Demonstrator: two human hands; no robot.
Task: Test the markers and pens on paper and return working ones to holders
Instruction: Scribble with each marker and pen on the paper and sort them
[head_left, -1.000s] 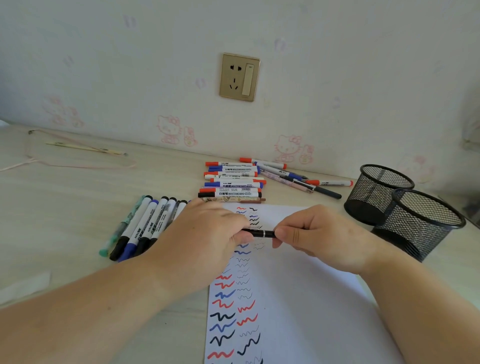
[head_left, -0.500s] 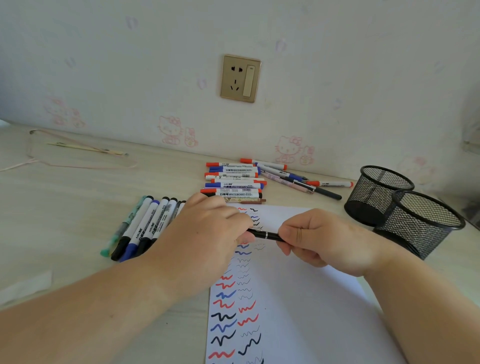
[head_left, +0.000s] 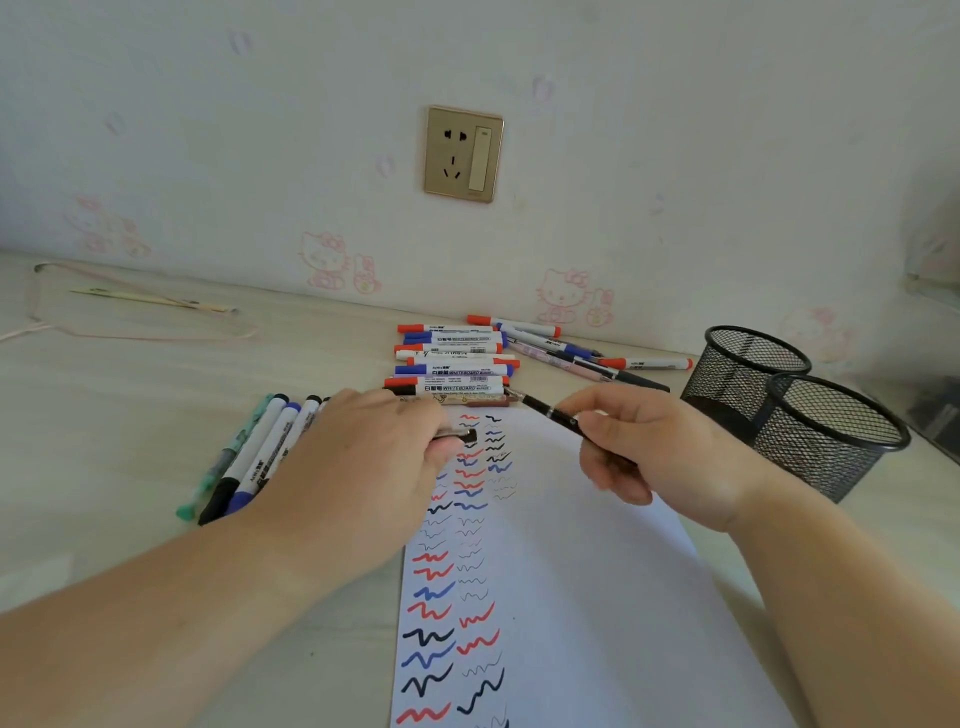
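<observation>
While my right hand (head_left: 660, 457) holds the black pen (head_left: 550, 413) over the paper (head_left: 597, 597), my left hand (head_left: 363, 467) pinches its cap (head_left: 464, 435).

Uncapped black pen (head_left: 550, 412) tilted above scribbled paper (head_left: 571, 597), cap (head_left: 464, 435) apart.

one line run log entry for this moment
step: pen uncapped | right hand: holds black pen | left hand: holds cap | paper: squiggles | mesh holders: untouched
</observation>
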